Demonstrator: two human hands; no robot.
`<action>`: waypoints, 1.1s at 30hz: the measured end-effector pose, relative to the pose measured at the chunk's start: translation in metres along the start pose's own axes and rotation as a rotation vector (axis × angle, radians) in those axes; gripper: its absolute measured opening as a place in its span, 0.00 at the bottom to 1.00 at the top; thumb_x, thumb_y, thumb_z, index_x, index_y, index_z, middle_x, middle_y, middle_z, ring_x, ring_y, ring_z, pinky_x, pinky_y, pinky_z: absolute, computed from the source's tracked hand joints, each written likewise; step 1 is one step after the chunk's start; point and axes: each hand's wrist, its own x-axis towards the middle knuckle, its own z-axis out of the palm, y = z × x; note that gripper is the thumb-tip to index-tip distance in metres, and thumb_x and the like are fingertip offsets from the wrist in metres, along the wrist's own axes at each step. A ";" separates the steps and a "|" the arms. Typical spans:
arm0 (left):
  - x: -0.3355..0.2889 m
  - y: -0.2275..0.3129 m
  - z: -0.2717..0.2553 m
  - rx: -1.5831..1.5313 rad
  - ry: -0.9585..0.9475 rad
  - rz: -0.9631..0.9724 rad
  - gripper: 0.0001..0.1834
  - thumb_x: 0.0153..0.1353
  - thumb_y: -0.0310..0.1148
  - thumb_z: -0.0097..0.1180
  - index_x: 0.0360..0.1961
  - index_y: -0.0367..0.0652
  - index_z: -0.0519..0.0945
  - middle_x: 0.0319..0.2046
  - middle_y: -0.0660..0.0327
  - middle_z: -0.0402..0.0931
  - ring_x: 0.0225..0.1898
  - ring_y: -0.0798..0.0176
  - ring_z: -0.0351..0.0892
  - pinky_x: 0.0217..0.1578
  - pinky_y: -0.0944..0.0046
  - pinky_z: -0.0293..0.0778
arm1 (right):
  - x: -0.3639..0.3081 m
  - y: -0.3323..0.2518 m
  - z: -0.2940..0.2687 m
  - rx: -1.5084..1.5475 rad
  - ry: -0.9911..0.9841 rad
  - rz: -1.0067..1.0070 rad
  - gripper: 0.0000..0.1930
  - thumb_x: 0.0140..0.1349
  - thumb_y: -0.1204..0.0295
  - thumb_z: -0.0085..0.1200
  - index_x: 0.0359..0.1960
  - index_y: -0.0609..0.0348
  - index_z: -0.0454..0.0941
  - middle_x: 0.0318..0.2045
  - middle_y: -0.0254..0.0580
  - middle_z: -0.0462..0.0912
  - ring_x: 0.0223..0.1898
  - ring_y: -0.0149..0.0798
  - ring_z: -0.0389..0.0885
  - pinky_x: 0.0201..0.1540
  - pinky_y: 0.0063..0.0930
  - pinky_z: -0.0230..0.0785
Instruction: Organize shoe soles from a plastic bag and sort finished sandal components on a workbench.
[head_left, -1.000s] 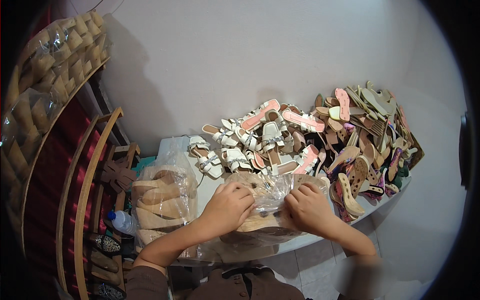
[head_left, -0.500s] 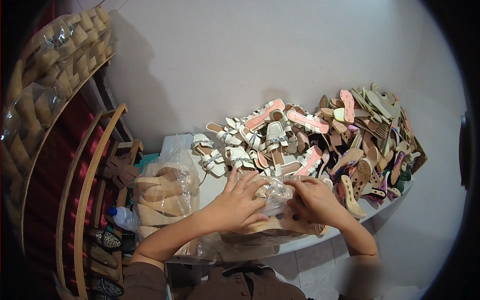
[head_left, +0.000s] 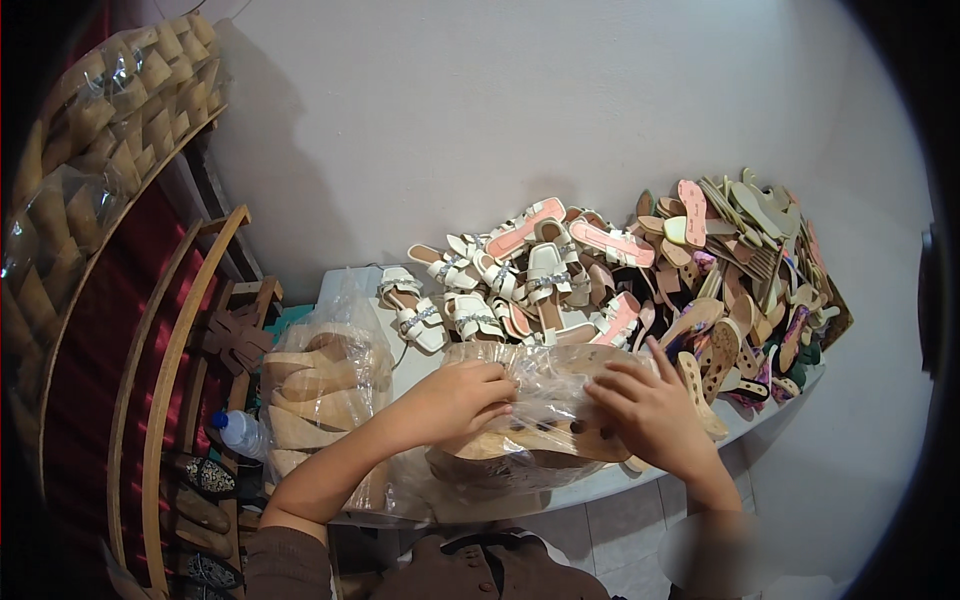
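A clear plastic bag (head_left: 550, 388) of tan soles (head_left: 535, 443) lies on a white table (head_left: 417, 374) under the outspread right hand (head_left: 655, 412) and, apart from it, the curled left hand (head_left: 465, 402), whose grip is unclear. Leftward, a second bag (head_left: 345, 352) holds tan wedges (head_left: 312, 424).

The person wore a brown shirt (head_left: 420, 578) with small buttons (head_left: 487, 588) down the front; its left sleeve (head_left: 288, 565) ended near the elbow, while the right sleeve (head_left: 705, 560) looked blurred.

Likely shoe workshop, sandals (head_left: 547, 268), loose soles (head_left: 692, 212)
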 end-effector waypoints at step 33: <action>-0.046 -0.012 0.017 -1.399 0.427 -0.634 0.46 0.43 0.25 0.55 0.65 0.48 0.47 0.63 0.51 0.43 0.63 0.54 0.48 0.57 0.62 0.55 | -0.022 0.044 0.083 1.065 0.396 0.050 0.20 0.52 0.52 0.50 0.33 0.57 0.74 0.58 0.56 0.56 0.60 0.60 0.53 0.60 0.50 0.43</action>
